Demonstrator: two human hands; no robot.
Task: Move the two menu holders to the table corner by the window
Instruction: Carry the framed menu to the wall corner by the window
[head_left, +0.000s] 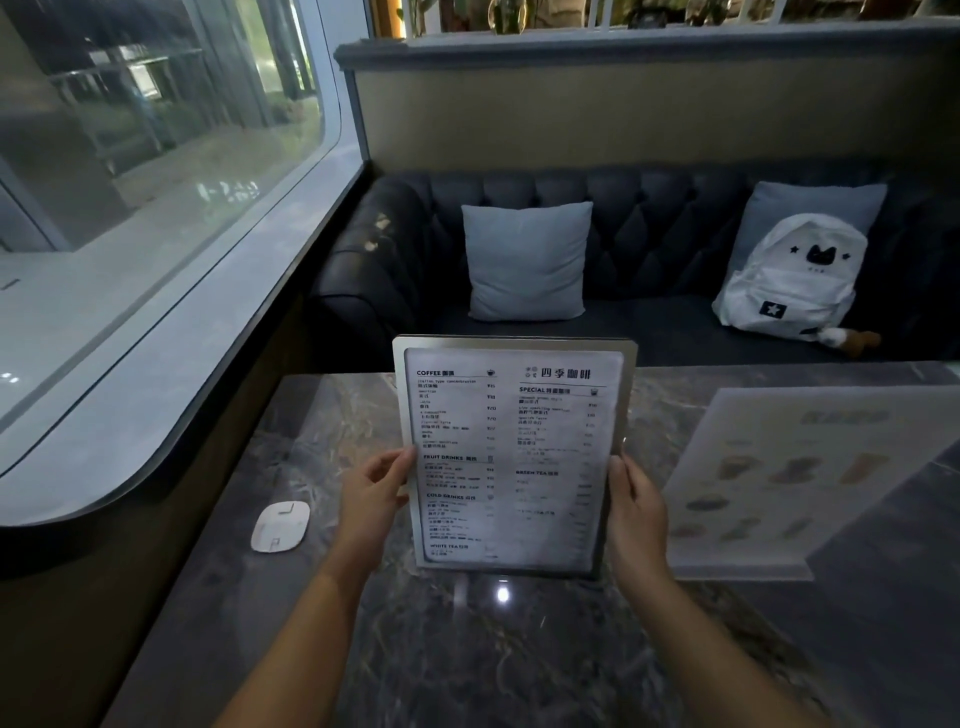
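Observation:
A silver-framed menu holder (511, 457) with a black-and-white drinks list stands upright over the middle of the dark marble table (467, 665). My left hand (371, 501) grips its left edge and my right hand (636, 512) grips its right edge. I cannot tell whether its base touches the table. A second, clear acrylic menu holder (795, 478) with pictures of drinks stands tilted on the table to the right, apart from both hands. The window (156, 156) runs along the table's left side.
A small white square device (280, 526) lies on the table near the left edge by the window sill. Behind the table is a dark tufted sofa (649, 234) with a grey cushion (527, 260) and a white backpack (795, 280).

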